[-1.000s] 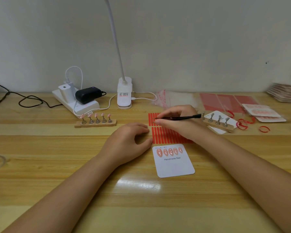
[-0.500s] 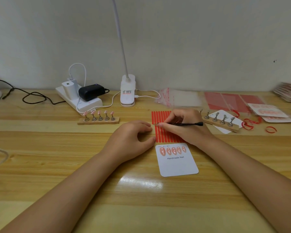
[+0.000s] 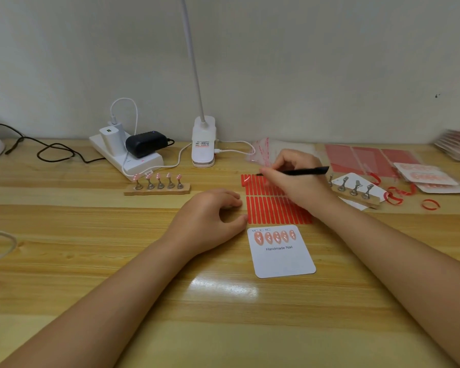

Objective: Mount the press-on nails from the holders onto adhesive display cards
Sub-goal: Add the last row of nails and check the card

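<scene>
In the head view, black tweezers [image 3: 294,171] are pinched in the right hand [image 3: 295,179], tips at the far left strips of the red adhesive sheet [image 3: 276,208]. The left hand [image 3: 210,221], fingers loosely curled and holding nothing, rests at the sheet's edge. Five nails are mounted on the display card [image 3: 283,258]; five more sit on the left holder [image 3: 157,183]. A strip could curl and stick to itself if lifted carelessly. Whether a strip is actually gripped cannot be made out; the right holder [image 3: 356,189] is partly hidden.

Glossy varnished wood table [image 3: 91,261]; matt white card [image 3: 284,264]; shiny, probably metal, holder stems [image 3: 354,187].
</scene>
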